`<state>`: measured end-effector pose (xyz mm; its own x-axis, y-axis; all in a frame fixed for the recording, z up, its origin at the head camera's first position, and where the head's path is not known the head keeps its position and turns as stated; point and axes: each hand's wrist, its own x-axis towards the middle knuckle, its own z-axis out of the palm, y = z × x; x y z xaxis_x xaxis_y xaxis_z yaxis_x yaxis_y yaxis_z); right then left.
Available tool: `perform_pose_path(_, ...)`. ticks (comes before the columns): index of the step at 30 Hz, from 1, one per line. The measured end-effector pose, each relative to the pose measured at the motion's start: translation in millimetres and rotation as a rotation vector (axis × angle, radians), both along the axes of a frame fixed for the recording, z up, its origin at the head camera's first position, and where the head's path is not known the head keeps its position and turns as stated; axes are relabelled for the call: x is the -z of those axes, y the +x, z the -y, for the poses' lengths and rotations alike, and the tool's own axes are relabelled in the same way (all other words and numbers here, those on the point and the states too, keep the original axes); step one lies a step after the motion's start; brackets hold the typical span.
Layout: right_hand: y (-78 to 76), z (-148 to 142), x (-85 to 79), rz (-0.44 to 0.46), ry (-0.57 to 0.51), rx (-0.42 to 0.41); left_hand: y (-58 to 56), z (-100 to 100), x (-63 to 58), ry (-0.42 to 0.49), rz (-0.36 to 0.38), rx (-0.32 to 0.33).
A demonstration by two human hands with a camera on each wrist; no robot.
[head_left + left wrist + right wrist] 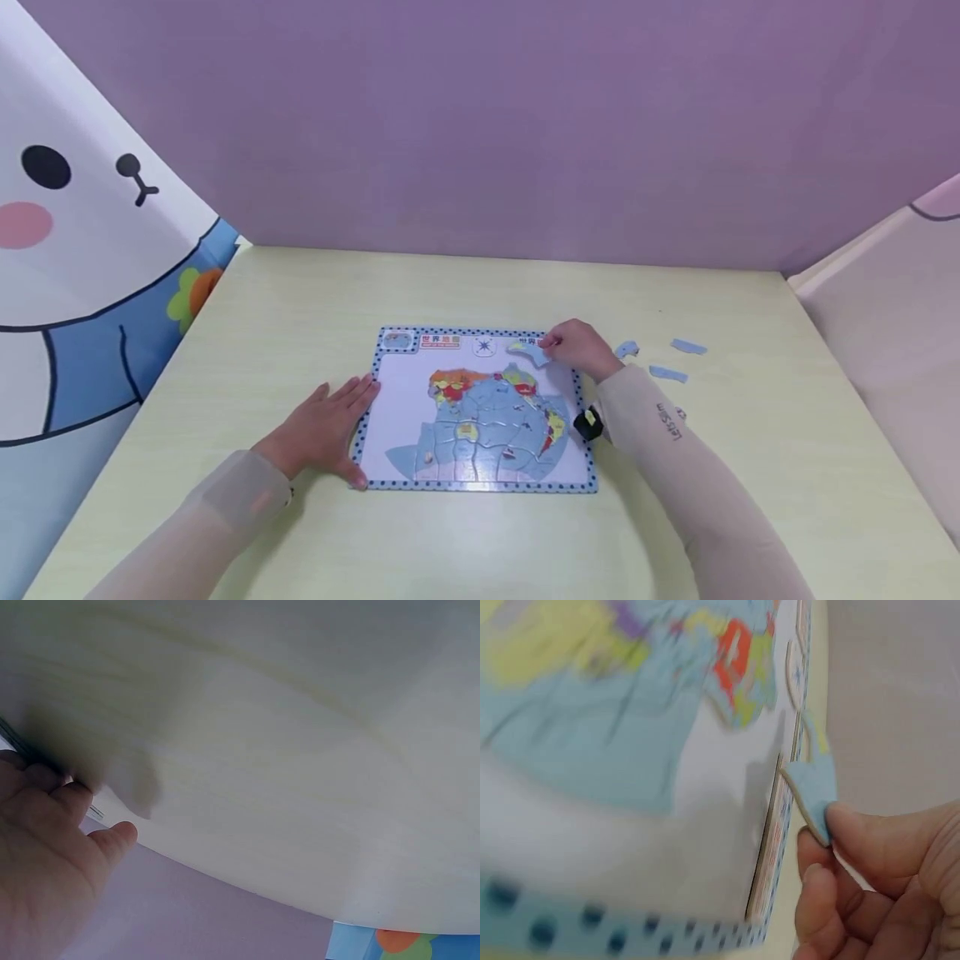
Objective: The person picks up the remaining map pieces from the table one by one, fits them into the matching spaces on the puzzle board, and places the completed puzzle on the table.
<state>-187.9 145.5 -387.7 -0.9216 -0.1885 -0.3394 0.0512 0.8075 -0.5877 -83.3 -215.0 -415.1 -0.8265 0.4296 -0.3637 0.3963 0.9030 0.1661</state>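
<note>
A world-map jigsaw board (397, 392) with a blue dotted border lies on the table. Joined puzzle pieces (487, 425), mostly blue sea with coloured land, fill its middle and lower part. My left hand (326, 425) rests at the board's left edge, fingers extended and thumb spread toward the lower corner. Over the upper right of the board, my right hand (581, 346) pinches a light-blue puzzle piece (814, 776) with a yellow-green patch between thumb and fingers. In the left wrist view, the left hand (49, 840) shows at the far left.
Several loose puzzle pieces (667, 374) lie on the table (300, 292) to the right of the board, one partly behind the right sleeve. A purple wall (480, 133) rises along the table's back edge. A printed cartoon panel (82, 275) stands at the left.
</note>
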Motion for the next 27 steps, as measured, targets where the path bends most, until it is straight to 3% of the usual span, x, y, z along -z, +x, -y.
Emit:
perform_pose_path(7, 8.0, -12.5, 3.6, 0.085, 0.059, 0.001, 0.5, 1.3, 0.8, 0.01, 0.01, -0.001)
perform_pose_path(17, 15.5, -16.1, 8.8, 0.158, 0.003, -0.04, 1.7, 0.0, -2.7, 0.007, 0.004, 0.001)
perform_pose_path(27, 21.1, -12.6, 4.1, 0.162, -0.003, -0.04, 1.6, 0.6, -2.7, 0.009, 0.0, 0.003)
